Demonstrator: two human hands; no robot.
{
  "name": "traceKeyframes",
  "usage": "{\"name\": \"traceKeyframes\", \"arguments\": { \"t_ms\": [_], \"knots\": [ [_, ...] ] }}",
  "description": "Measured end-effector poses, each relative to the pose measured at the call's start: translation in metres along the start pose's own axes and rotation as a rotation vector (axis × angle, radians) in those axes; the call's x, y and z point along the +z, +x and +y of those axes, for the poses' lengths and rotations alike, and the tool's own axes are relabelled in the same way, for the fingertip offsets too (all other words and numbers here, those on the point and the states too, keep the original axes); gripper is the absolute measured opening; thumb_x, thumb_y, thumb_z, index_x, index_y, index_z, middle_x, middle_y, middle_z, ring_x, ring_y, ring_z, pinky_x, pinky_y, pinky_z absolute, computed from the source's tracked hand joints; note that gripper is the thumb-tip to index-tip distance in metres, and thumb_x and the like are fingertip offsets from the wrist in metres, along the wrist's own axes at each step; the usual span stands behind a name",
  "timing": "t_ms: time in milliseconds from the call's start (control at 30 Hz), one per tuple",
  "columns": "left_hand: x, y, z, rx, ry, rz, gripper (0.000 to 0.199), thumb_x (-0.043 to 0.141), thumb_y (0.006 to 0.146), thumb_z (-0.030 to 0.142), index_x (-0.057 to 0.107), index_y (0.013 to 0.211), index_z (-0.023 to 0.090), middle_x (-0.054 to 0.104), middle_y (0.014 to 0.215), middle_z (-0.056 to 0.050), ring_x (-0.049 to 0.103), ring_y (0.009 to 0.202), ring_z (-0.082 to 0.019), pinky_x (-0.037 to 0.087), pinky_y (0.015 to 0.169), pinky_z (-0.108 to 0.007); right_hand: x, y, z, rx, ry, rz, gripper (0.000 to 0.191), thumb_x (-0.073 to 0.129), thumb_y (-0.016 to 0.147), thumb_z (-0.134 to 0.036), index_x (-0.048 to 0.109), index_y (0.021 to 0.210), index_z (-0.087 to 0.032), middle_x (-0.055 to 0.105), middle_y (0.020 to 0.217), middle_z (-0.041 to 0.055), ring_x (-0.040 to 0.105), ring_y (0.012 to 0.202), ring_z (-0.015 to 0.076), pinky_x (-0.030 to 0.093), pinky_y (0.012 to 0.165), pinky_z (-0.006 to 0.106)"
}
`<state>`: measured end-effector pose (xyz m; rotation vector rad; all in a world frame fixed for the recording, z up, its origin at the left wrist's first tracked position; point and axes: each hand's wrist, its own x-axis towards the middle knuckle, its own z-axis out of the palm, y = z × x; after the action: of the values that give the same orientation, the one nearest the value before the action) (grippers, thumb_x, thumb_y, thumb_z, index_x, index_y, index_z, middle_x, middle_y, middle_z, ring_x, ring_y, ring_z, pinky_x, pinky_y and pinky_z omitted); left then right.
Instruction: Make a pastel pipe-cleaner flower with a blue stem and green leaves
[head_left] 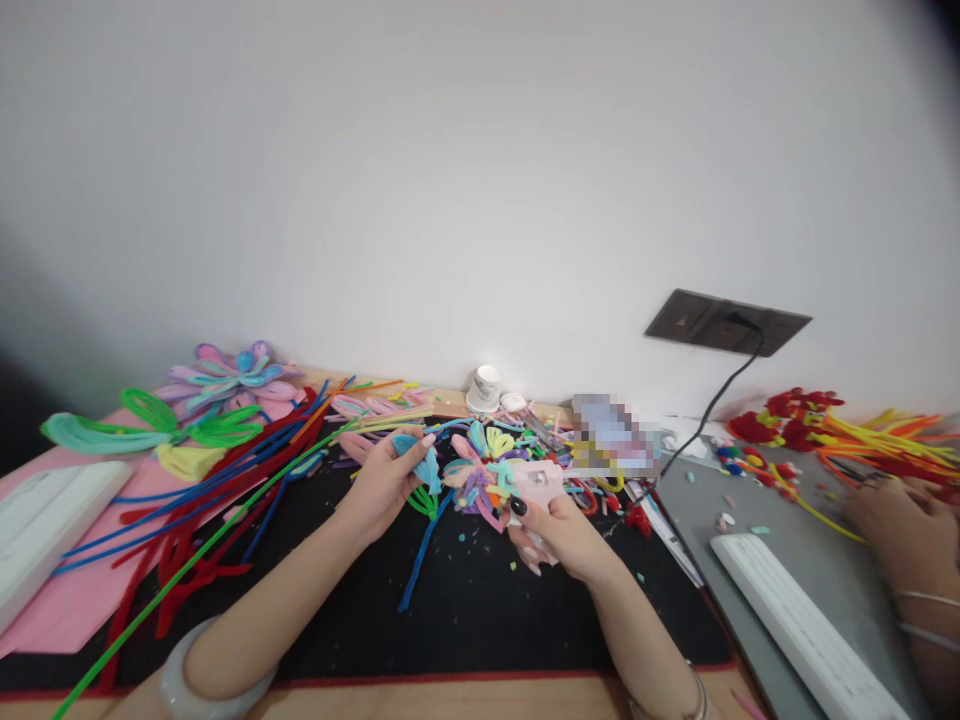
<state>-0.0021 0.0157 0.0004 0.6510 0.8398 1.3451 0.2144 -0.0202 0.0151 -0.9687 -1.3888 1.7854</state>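
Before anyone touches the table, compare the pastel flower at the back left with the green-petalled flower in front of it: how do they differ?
The pastel flower is pink, purple and light blue; the green-petalled flower mixes green, mint and yellow. The pastel flower has many crowded petals, the green-petalled flower fewer, spread apart. Both have looped, fuzzy petals.

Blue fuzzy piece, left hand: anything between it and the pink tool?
Yes, in the head view: the multicoloured fuzzy cluster sits between the blue piece in the left hand and the pink tool in the right hand. Can't tell whether it lies below the direct line.
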Motion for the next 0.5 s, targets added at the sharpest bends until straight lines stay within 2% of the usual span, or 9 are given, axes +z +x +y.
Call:
{"name": "traceKeyframes", "arguments": {
  "t_ms": [233, 500],
  "knots": [
    [-0.001, 0.0016, -0.0003, 0.022, -0.014, 0.018, 0.031, 0.078, 0.061, 0.026, 0.055, 0.08, 0.016, 0.057, 0.06, 0.007, 0.052, 0.05, -0.004, 0.045, 0.05, -0.013, -0.0007, -0.0011, -0.0004, -0.002, -0.021, -0.021, 0.031, 0.06, 0.077, -0.045, 0.056, 0.074, -0.015, 0.04, 0.045, -0.0074, 0.035, 0.034, 0.0048, 0.033, 0.032, 0.018],
    [-0.0004, 0.0016, -0.0011, 0.004, -0.004, -0.008, 0.03, 0.077, 0.063, 0.026, 0.054, 0.08, 0.017, 0.054, 0.057, 0.009, 0.05, 0.047, -0.004, 0.045, 0.048, -0.014, 0.0005, -0.0007, -0.0004, 0.003, 0.017, -0.012, 0.033, 0.061, 0.076, -0.047, 0.055, 0.074, -0.015, 0.041, 0.045, -0.0074, 0.035, 0.034, 0.0044, 0.034, 0.032, 0.017]
  ]
}}
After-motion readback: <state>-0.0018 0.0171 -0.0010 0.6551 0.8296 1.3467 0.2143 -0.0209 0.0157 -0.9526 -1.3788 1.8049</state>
